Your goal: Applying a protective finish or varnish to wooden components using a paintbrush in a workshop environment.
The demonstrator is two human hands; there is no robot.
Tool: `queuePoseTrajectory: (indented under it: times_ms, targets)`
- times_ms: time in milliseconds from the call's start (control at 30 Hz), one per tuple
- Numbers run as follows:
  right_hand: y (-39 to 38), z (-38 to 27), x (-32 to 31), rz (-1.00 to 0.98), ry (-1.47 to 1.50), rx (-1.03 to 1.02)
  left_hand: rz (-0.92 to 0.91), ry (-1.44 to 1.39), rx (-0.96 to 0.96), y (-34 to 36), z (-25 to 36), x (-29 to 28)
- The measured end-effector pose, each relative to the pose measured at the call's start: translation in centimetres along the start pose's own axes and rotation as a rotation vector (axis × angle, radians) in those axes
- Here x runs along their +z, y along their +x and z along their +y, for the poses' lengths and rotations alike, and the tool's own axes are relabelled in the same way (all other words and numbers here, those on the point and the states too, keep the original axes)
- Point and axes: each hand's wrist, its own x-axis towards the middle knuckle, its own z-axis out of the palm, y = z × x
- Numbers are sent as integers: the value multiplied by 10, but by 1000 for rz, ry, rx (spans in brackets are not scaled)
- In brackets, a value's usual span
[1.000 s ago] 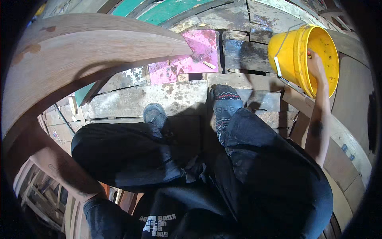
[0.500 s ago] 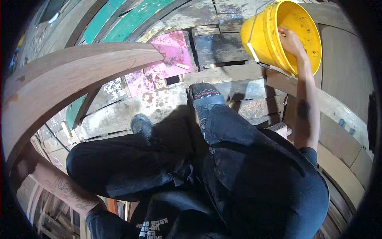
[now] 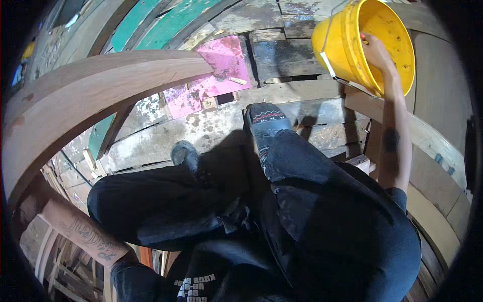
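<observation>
My right hand (image 3: 375,50) is inside a tipped yellow bucket (image 3: 333,40) with a wire handle, its fingers closed on a small red object (image 3: 364,36) that is mostly hidden. My left hand (image 3: 26,206) is in shadow at the far left, against the lower end of a long curved wooden board (image 3: 90,85); its fingers are hidden. The board arches up toward a stained pink sheet (image 3: 224,63), on which a small light stick (image 3: 237,80) lies.
My bent legs and shod feet fill the lower middle, on worn, gapped floor planks (image 3: 283,60). Green slats (image 3: 178,22) stand at the upper left, a curved rail (image 3: 443,141) runs along the right, and loose wood pieces (image 3: 65,267) are at the lower left.
Compared with a second ago, the bucket and my right hand appear higher in view and the board's tip further left, as the view shifted. My right hand remains inside the bucket.
</observation>
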Motion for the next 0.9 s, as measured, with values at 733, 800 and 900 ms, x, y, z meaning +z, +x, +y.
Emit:
queuePoseTrajectory:
  times_ms: [733,800,900]
  targets:
    - [-3,1,-1,-42,43,-15,1,-30,-30,0,-3,-6]
    - [0,7,0,-46,31,-16,-1,-36,-33,1,-5,-6]
    - [-1,5,0,-42,18,-33,-2,-35,-38,1,-6,-5]
